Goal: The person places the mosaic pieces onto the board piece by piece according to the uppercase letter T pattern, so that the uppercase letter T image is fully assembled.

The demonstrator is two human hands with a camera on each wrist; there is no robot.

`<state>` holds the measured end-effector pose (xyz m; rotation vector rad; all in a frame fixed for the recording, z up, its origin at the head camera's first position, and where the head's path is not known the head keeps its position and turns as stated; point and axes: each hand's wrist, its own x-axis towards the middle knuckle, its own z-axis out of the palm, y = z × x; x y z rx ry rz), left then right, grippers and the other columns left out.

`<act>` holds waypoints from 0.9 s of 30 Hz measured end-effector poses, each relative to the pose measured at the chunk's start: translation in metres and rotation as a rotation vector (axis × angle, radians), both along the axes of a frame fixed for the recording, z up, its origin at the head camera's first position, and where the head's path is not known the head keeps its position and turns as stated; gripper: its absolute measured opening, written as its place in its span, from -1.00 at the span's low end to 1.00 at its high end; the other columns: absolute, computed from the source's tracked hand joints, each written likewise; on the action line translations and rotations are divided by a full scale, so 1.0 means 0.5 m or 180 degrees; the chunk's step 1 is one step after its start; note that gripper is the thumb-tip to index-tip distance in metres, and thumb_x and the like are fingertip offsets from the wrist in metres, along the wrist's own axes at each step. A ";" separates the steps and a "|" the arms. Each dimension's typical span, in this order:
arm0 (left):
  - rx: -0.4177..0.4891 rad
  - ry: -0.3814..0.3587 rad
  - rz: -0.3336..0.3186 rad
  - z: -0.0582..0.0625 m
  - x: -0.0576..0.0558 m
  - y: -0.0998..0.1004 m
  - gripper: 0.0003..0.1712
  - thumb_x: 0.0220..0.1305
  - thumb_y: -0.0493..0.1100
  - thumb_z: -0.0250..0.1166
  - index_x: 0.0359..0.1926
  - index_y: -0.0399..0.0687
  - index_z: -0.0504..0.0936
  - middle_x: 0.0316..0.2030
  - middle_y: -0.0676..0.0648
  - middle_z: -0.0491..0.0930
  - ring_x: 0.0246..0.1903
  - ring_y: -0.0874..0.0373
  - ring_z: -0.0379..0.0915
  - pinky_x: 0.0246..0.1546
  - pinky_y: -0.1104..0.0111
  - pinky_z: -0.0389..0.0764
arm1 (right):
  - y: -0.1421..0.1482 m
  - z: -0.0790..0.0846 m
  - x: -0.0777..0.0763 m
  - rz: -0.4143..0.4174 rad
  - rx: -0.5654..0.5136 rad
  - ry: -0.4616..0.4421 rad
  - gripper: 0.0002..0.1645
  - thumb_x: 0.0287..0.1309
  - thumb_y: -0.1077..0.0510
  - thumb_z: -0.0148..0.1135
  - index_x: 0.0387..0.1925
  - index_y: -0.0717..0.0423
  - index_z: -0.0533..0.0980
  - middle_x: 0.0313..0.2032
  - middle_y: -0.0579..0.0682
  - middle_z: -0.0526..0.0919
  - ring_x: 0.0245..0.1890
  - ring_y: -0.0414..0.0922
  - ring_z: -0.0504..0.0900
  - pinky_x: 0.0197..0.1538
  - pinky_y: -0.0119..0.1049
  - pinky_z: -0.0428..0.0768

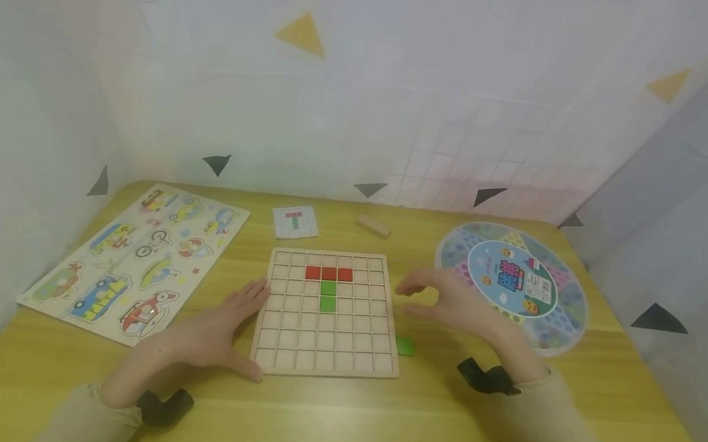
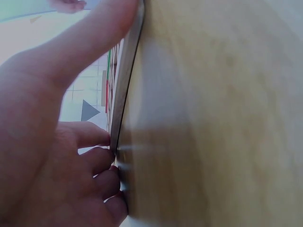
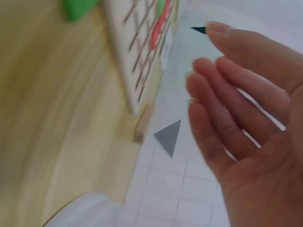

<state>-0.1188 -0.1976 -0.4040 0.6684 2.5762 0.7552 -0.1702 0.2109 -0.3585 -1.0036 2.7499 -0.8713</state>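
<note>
A wooden grid board (image 1: 326, 347) lies flat on the table. Three red tiles (image 1: 329, 273) form a row in it, and two green tiles (image 1: 328, 295) run down below the middle one. My left hand (image 1: 213, 331) rests at the board's left side, fingers and thumb spread along the edge (image 2: 124, 78). My right hand (image 1: 449, 300) hovers off the board's right side with loosely bent fingers; nothing shows between them in the right wrist view. A loose green tile (image 1: 405, 346) lies against or just beside the board's right edge, nearer me than the right hand.
Behind the board lie a pattern card (image 1: 295, 222) with a red and green T and a small wooden block (image 1: 374, 225). A vehicle puzzle board (image 1: 139, 258) is at the left. At the right sits a round game box (image 1: 511, 285). Walls (image 1: 360, 113) enclose the table.
</note>
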 end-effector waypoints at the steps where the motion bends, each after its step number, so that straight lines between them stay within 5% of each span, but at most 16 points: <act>1: 0.0007 -0.0006 -0.0003 -0.001 0.000 0.000 0.57 -0.22 0.49 0.48 0.59 -0.18 -0.13 0.60 -0.19 -0.33 0.54 -0.32 -0.37 0.48 -0.20 -0.08 | 0.007 -0.002 0.004 0.0011 -0.0012 0.0032 -0.69 0.11 0.12 0.48 -0.08 0.03 0.67 -0.12 -0.15 0.73 -0.08 -0.20 0.65 0.05 -0.03 0.66; 20: -0.0013 -0.0044 0.0005 -0.002 -0.003 0.002 0.57 -0.21 0.49 0.49 0.59 -0.16 -0.16 0.60 -0.18 -0.35 0.54 -0.32 -0.38 0.47 -0.21 -0.09 | 0.049 -0.046 0.024 -0.0092 -0.0047 0.0184 -0.66 0.04 0.12 0.53 -0.09 -0.11 0.69 -0.12 -0.33 0.72 -0.10 -0.29 0.66 0.00 -0.09 0.69; 27: 0.0004 -0.0038 -0.0002 -0.003 -0.003 0.001 0.57 -0.21 0.49 0.49 0.59 -0.17 -0.15 0.60 -0.18 -0.35 0.54 -0.31 -0.38 0.48 -0.21 -0.09 | 0.049 -0.059 0.022 -0.0068 -0.0005 -0.0051 -0.63 0.02 0.06 0.54 -0.07 -0.14 0.68 -0.10 -0.33 0.72 -0.07 -0.30 0.65 0.05 -0.14 0.67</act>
